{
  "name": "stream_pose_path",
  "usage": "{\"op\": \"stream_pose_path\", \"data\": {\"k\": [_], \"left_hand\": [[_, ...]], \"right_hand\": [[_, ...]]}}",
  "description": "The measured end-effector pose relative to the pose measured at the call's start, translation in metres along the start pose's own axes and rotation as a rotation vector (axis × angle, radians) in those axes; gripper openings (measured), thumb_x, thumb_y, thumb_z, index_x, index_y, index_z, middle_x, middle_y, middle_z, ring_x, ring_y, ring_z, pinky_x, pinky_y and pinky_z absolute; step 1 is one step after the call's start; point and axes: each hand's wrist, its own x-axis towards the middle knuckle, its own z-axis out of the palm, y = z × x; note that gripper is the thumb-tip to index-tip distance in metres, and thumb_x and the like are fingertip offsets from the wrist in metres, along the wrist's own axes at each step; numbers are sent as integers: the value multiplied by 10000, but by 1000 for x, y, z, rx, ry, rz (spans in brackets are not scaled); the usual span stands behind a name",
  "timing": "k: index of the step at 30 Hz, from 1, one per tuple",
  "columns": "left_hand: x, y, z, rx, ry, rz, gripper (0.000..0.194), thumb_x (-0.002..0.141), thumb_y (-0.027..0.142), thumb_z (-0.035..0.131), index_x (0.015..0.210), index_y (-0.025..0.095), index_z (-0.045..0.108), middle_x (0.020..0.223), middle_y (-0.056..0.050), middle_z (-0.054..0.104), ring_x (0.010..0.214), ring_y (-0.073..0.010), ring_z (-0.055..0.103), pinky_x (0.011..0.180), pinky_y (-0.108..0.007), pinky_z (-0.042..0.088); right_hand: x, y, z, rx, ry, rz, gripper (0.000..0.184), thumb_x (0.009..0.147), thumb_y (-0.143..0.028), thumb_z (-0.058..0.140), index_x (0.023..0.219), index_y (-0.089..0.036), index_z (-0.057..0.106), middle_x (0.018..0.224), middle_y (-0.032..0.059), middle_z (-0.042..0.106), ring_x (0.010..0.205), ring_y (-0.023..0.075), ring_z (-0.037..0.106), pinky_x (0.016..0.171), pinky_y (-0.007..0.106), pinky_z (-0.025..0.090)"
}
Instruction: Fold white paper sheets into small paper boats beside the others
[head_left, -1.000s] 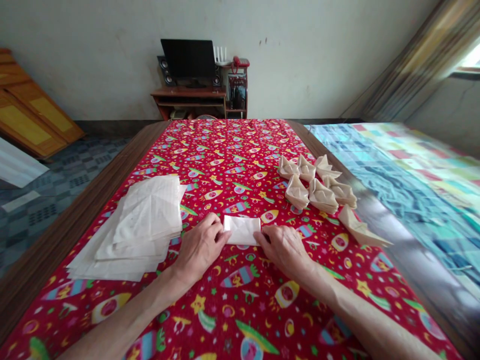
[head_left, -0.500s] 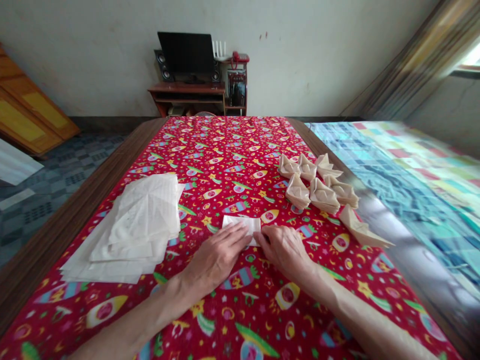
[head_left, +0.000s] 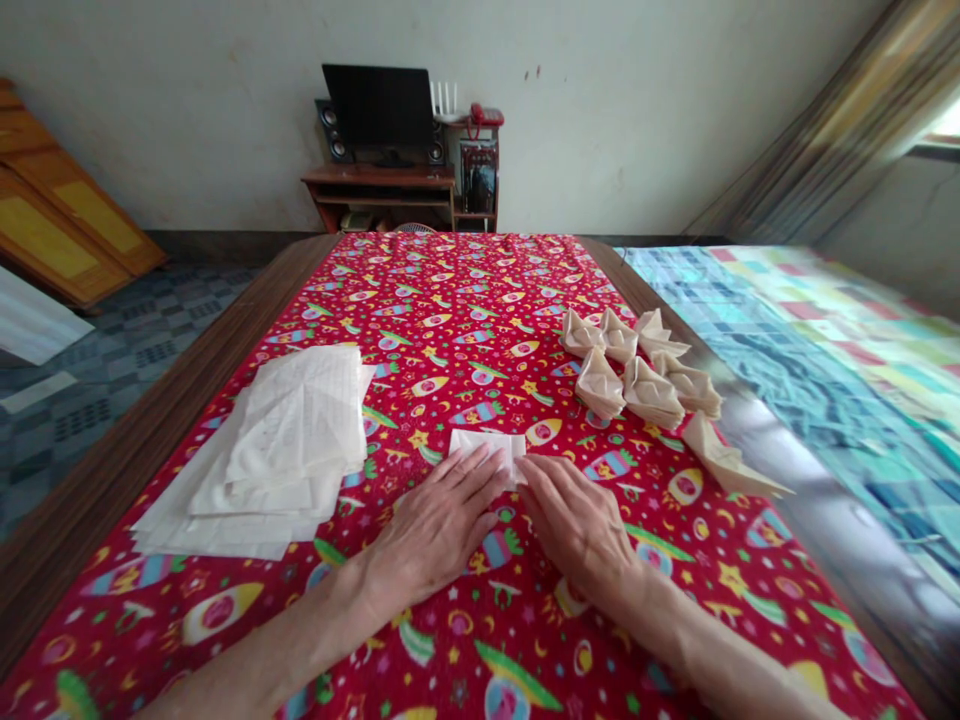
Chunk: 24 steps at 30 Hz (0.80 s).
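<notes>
A small folded piece of white paper (head_left: pixel 487 442) lies flat on the red patterned cloth. My left hand (head_left: pixel 448 510) rests over its lower part, fingers stretched out and pressing it down. From the other side, my right hand (head_left: pixel 576 515) touches the paper's right edge with its fingertips, its fingers extended and close together. Part of the paper is hidden under my fingers. To the left is a pile of loose, creased white paper sheets (head_left: pixel 296 420). Several folded paper boats (head_left: pixel 651 392) are grouped on the right, and a single folded paper boat (head_left: pixel 727 460) lies nearer me.
The red cloth (head_left: pixel 465 340) covers a brown wooden table (head_left: pixel 225 345). A bed with a checked cover (head_left: pixel 757 360) adjoins on the right. At the back wall stands a desk (head_left: pixel 379 180) with a monitor (head_left: pixel 379 110). A wooden cabinet (head_left: pixel 60 210) is at the left.
My right hand has turned from a curled grip at the paper's edge to straighter, flatter fingers. My left hand has slid slightly down over the paper. The view has shifted a little.
</notes>
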Motion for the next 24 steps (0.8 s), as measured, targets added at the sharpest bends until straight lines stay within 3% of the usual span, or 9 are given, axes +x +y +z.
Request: {"op": "stream_pose_path", "data": {"k": [2, 7, 9, 19, 24], "left_hand": [[0, 1, 0, -10, 11, -4, 448, 959, 272, 376, 1393, 167, 351, 1468, -89, 357, 1387, -217, 253, 1122, -431, 296], [-4, 0, 2, 22, 7, -20, 478, 945, 262, 390, 1405, 142, 336, 1484, -88, 325, 1389, -205, 248, 1138, -402, 262], [-8, -2, 2, 42, 5, -17, 481, 940, 259, 395, 1404, 143, 343, 1482, -83, 327, 1388, -207, 250, 1135, -404, 265], [-40, -17, -10, 88, 39, -64, 471, 940, 231, 389, 1408, 197, 347, 1440, -58, 406, 1348, -189, 342, 1126, -426, 261], [-47, -22, -11, 111, 65, -87, 412, 939, 234, 399, 1348, 227, 444, 1406, -32, 455, 1316, -205, 393, 1074, -434, 355]], "right_hand": [[-8, -7, -3, 8, -36, -122, 418, 932, -153, 337, 1337, -107, 435, 1322, 157, 524, 1233, 247, 471, 967, 411, 449], [-18, -11, -7, -3, -200, -120, 604, 931, -354, 430, 1429, -46, 283, 1463, 180, 316, 1365, 270, 274, 1075, 461, 366], [-20, -7, -9, 11, -239, -116, 615, 927, -363, 441, 1437, -61, 275, 1471, 163, 301, 1376, 263, 240, 1094, 457, 340], [-31, 1, -13, 8, -170, -66, 518, 920, -261, 451, 1413, -132, 359, 1409, 129, 423, 1331, 251, 348, 1071, 476, 368], [-26, 3, -15, 58, -71, -5, 353, 933, -234, 433, 1262, -167, 542, 1290, 102, 566, 1232, 241, 482, 1011, 433, 420]]}}
